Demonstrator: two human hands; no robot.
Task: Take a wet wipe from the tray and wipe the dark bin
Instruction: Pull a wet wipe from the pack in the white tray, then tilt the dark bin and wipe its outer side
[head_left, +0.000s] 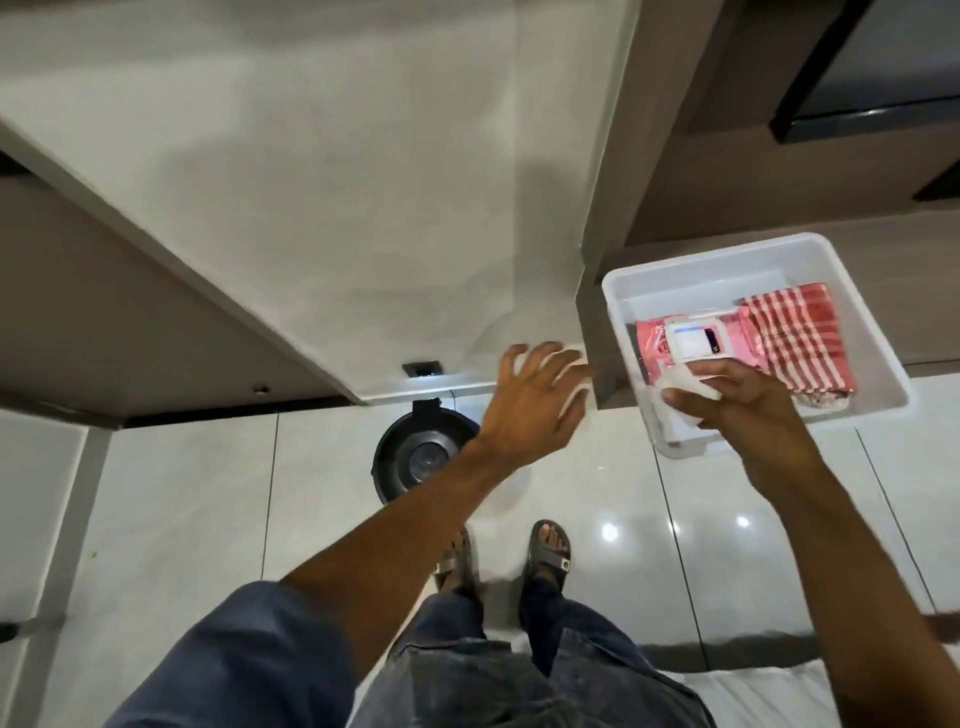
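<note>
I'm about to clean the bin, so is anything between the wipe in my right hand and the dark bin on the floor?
Your left forearm crosses the bin on its right side. Otherwise nothing visible blocks the way from the wipe in your right hand, over the tray.

Tray (878, 358): smooth white plastic, semi-gloss. Wipes pack (655, 347): shiny pink film, hard white plastic flip lid (695, 340). Wipe (684, 387) between right-hand fingertips (675, 399): soft white, matt. Checked cloth (797, 338): woven, matt. Bin (423, 457): dark glossy plastic. Floor tiles (208, 493): polished, reflective. Countertop (311, 182): matt.
</note>
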